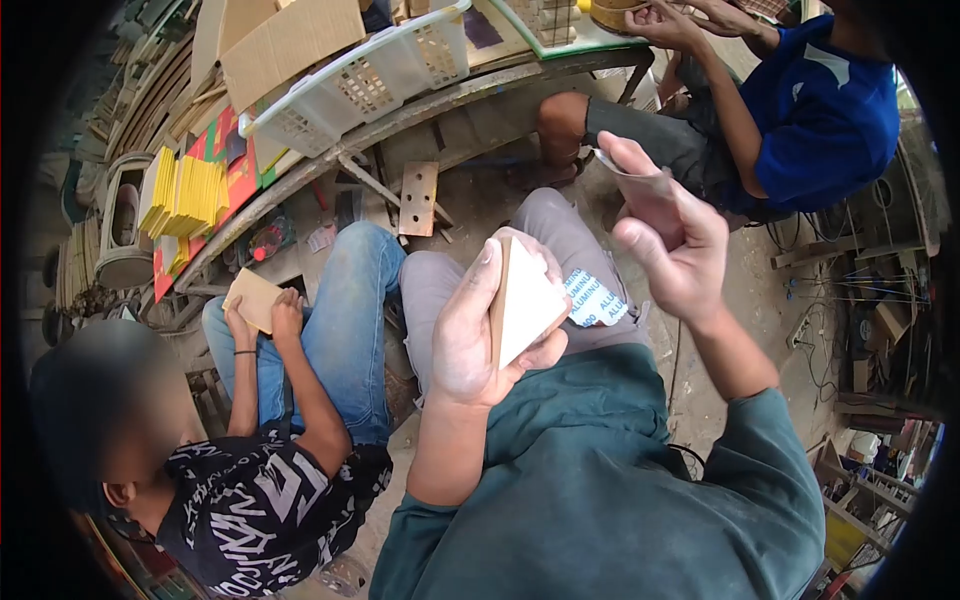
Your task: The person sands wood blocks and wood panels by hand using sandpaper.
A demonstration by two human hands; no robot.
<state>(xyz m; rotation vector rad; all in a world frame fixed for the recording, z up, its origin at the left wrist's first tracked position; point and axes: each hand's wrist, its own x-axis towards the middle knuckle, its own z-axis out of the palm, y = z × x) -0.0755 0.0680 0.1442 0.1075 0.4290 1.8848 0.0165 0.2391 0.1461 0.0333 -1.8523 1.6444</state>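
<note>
My left hand (pixel 468 350) is closed around a triangular wooden block (pixel 530 305), its pale flat face turned up and its brown edge toward my thumb. My right hand (pixel 690 250) is raised to the right, apart from the block. A thin greyish piece of sandpaper (pixel 640 185) lies along its fingers, the thumb held away below; part of the sheet is hidden. On my lap, just right of the block, rests a white sheet with blue lettering (pixel 597 300) that includes "ALUMIN".
At left a co-worker (pixel 270 490) holds a wooden piece (pixel 254 300). Another person in blue (pixel 820 120) sits at upper right. The bench ahead carries a white plastic crate (pixel 370 85), a cardboard box (pixel 295 50) and yellow stacks (pixel 185 195). A board with holes (pixel 418 200) is below.
</note>
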